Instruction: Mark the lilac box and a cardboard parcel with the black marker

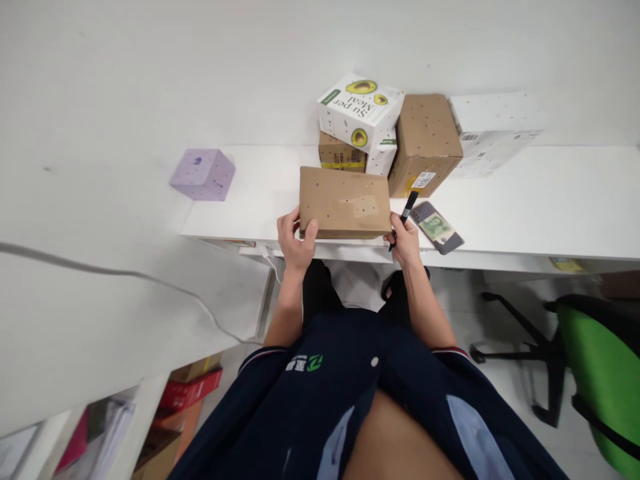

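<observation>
A brown cardboard box (345,200) with dark specks and a paler patch of tape on its top is at the desk's front edge. My left hand (296,241) is closed on its left front corner, the thumb on the near face. Against its right end my right hand (404,238) touches the box with its fingers. Pinched in that same hand is a black marker pen (409,205), slanting up and to the right. Just right of the pen lies a phone (438,228) with a green banknote picture on its back.
Behind the held box stand a white avocado-print carton (357,113), a smaller brown box (343,152) and a tall brown carton (427,143). A lilac box (204,175) sits on the left of the white desk (545,207). A green chair (600,373) is at the right; a cable (125,272) crosses the left side.
</observation>
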Motion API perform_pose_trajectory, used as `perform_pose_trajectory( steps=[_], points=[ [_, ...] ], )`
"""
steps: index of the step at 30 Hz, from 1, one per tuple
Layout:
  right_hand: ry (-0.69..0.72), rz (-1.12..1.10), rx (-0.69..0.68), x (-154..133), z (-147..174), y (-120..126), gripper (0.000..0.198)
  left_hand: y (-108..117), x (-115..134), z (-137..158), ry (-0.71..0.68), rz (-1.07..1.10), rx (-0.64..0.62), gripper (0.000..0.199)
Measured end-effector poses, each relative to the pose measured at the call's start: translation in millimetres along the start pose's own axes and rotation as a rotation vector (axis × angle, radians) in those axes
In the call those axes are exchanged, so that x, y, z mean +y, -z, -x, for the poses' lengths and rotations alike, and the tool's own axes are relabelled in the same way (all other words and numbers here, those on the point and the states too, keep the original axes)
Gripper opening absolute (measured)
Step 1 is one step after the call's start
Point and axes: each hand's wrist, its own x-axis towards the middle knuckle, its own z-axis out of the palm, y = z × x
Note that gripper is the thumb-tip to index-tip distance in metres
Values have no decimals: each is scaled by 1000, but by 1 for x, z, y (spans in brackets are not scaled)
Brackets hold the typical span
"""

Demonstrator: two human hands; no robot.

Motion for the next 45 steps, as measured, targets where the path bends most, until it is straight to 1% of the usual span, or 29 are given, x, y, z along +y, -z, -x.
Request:
perform_pose_trajectory(
  steps=[5,7,9,10,12,14,16,18,20,22,24,27,31,35,38,45],
  points=[
    [-14,12,-8,-7,0,5,35,-16,-28,16,266,109,-24,56],
    [-3,10,25,-15,-1,9,32,-18,-33,20,305,133,-31,59],
    [46,-20,81,-28,-2,13,28,-18,-33,23,255,99,-28,59],
    [84,-42,97,-35,-3,14,29,-18,-31,22,196,53,-22,56],
    [170,-76,81,-50,-3,13,37,-18,-26,20,46,-69,-2,44],
    [246,-64,50,-61,-2,5,48,-20,-19,17,-84,-185,7,31],
    [296,16,34,-65,1,-9,56,-24,-13,13,-148,-257,3,25],
    [314,122,-12,-64,4,-28,58,-28,-8,11,-165,-307,-13,27],
    [316,189,-120,-59,5,-48,56,-30,-4,9,-158,-370,-29,30],
    [318,191,-247,-53,4,-65,53,-30,-3,7,-143,-448,-55,30],
    [324,190,-336,-48,1,-79,50,-29,-2,7,-133,-504,-78,30],
    [321,231,-383,-42,-4,-92,42,-27,-2,7,-146,-548,-80,30],
    [311,262,-376,-35,-4,-100,28,-28,-4,8,-173,-587,-70,29],
    [388,402,-363,-32,0,-100,21,-29,-8,7,-187,-579,-68,29],
    [426,497,-365,-31,0,-99,21,-31,-12,7,-211,-560,-56,32],
    [432,578,-419,-34,-1,-98,26,-34,-17,6,-249,-549,-21,31]
  ],
)
